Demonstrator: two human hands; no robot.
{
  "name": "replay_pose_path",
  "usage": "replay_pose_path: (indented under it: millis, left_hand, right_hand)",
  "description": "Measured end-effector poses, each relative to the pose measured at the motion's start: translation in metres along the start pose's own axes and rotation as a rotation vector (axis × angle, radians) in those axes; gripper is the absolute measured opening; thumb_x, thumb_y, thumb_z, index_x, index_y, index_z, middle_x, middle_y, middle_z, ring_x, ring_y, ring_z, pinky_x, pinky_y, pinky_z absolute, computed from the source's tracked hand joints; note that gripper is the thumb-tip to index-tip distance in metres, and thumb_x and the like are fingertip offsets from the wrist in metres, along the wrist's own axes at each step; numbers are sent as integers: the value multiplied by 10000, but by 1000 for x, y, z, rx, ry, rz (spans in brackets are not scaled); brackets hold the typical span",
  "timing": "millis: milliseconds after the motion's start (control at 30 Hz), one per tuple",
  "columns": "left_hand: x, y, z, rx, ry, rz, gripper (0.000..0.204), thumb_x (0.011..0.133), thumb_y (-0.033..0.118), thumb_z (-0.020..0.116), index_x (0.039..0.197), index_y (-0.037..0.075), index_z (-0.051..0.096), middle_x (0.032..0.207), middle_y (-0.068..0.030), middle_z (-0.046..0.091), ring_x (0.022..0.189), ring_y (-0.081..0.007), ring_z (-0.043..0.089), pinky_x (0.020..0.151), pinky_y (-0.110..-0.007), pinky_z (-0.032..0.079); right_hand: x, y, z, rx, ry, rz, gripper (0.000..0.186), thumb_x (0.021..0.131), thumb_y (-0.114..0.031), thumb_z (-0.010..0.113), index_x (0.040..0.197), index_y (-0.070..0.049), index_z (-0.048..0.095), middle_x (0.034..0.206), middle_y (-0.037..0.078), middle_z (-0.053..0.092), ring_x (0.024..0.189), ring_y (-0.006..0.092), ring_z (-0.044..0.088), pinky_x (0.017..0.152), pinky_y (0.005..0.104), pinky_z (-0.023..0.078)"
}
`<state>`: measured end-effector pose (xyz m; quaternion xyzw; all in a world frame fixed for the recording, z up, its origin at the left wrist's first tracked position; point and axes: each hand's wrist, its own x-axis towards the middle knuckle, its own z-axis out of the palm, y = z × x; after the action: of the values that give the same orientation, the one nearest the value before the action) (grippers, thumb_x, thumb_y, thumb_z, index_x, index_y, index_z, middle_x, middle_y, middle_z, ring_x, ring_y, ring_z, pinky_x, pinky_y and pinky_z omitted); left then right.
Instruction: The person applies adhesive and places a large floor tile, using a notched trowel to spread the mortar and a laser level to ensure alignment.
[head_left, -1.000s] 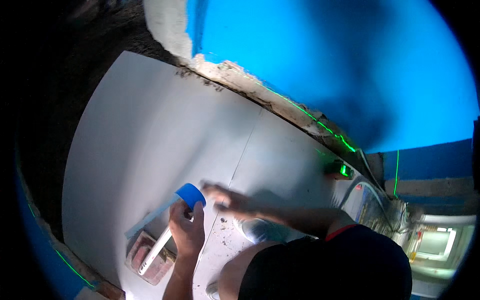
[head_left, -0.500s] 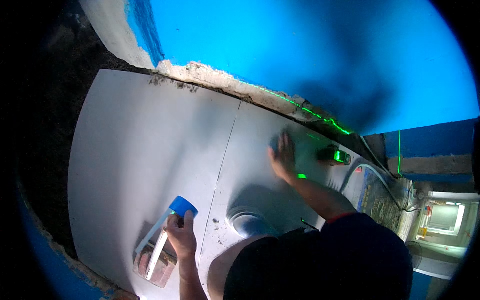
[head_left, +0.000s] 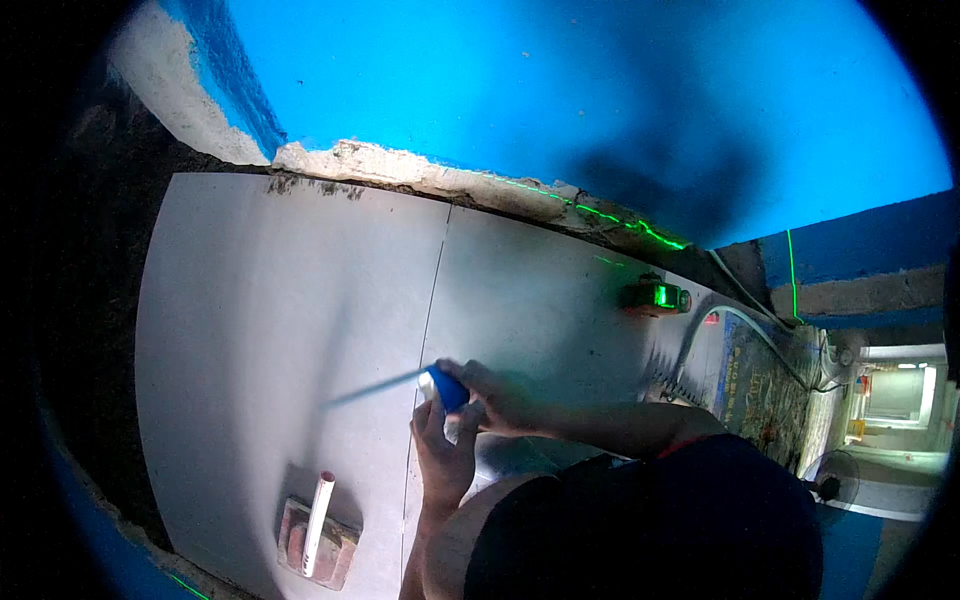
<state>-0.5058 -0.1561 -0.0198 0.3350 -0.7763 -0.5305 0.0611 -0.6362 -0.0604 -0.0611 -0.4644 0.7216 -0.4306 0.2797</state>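
In front of my body, both hands meet on a small blue roll [head_left: 448,392] that looks like tape. A white part shows at its left side. A narrow bluish strip [head_left: 375,388] sticks out from it to the left, over the pale floor tiles [head_left: 285,300]. My left hand [head_left: 443,452] grips the roll from below with bent fingers. From the right, my right hand [head_left: 498,400] closes around its other side; some fingertips are hidden. Left of my hands, a white tube [head_left: 318,525] leans on a reddish, block-like trowel or float [head_left: 340,555] lying on the tiles.
A laser level [head_left: 660,297] glows green at the right, near the rough base of the blue wall [head_left: 420,90]. A pale hose [head_left: 740,312] curves behind it, beside printed sacks or sheeting [head_left: 760,390]. A fan [head_left: 830,485] stands further right. Dark bare ground [head_left: 110,300] borders the tiles.
My left hand has carried the roll rightward, away from the white tube. My right hand has come off the tiles and back toward me, onto the roll. The view has shifted slightly.
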Motion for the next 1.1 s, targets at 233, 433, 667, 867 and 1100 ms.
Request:
replay_pose_path:
  millis: [233, 433, 667, 867, 1100]
  left_hand:
    - [20, 18, 25, -275, -381, 82, 558, 914, 103, 656, 1435, 19, 474, 1534, -222, 369, 1429, -317, 357, 1146, -424, 348]
    - [17, 35, 8, -403, -364, -9, 454, 906, 141, 684, 1321, -5, 573, 1331, -218, 575, 1270, -322, 543, 1081, -393, 418]
    - [5, -19, 1, -351, -259, -60, 382, 886, 83, 688, 1252, -1, 618, 1239, -182, 642, 1169, -270, 615, 1000, -359, 476]
    - [1, -46, -6, -300, -167, -113, 310, 884, 99, 704, 1177, 8, 656, 1176, -151, 680, 1125, -259, 639, 992, -357, 480]
    - [8, -51, -13, -309, -155, -146, 302, 957, 149, 647, 1218, -1, 631, 1220, -135, 666, 1173, -236, 608, 1033, -410, 449]
  right_hand:
    - [31, 44, -40, 897, -55, 532, 646, 863, -280, 711, 1387, -26, 433, 1127, 153, 572, 1084, 233, 600, 902, 397, 513]
    - [59, 89, -85, 1383, 325, 582, 366, 942, -260, 626, 1214, -19, 587, 1106, 114, 660, 1012, 225, 655, 930, 393, 548]
    - [88, 159, -111, 1391, 306, 617, 272, 942, -294, 617, 1073, -61, 669, 990, 79, 710, 868, 201, 681, 789, 343, 573]
    - [78, 156, -116, 280, 551, 661, 415, 940, -411, 613, 1060, -14, 639, 1000, 120, 686, 885, 294, 673, 788, 436, 549]
    - [54, 96, -84, -489, 203, 679, 554, 939, -363, 614, 1338, -10, 461, 1259, 241, 521, 1058, 434, 590, 930, 479, 485]
